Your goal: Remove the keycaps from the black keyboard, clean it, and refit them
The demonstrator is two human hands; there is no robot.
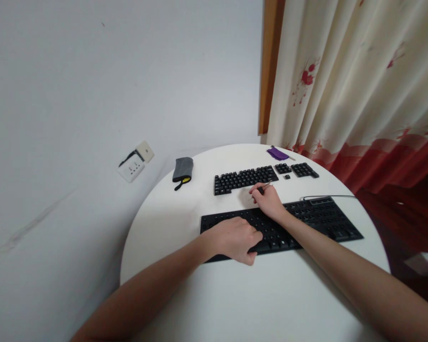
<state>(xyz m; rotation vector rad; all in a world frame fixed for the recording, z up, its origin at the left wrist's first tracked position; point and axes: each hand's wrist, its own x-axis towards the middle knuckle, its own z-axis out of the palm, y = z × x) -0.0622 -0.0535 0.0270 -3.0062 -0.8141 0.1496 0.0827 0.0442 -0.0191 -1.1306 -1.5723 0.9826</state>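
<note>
A black keyboard lies across the white round table; its left part shows bare key positions, while keys stand on its right part. My left hand is closed over the keyboard's front left part, fingers curled down on it and thumb by the front edge. Some of its fingertips are hidden. Above the keyboard's back edge, my right hand pinches a small dark tool with a thin metal part; its exact kind is unclear. Loose black keycaps lie in keyboard order behind the hands.
More keycaps form a small block and a number block; a single keycap lies near. A grey pouch rests back left, a purple cloth item back right. A cable runs off right. A wall borders the table.
</note>
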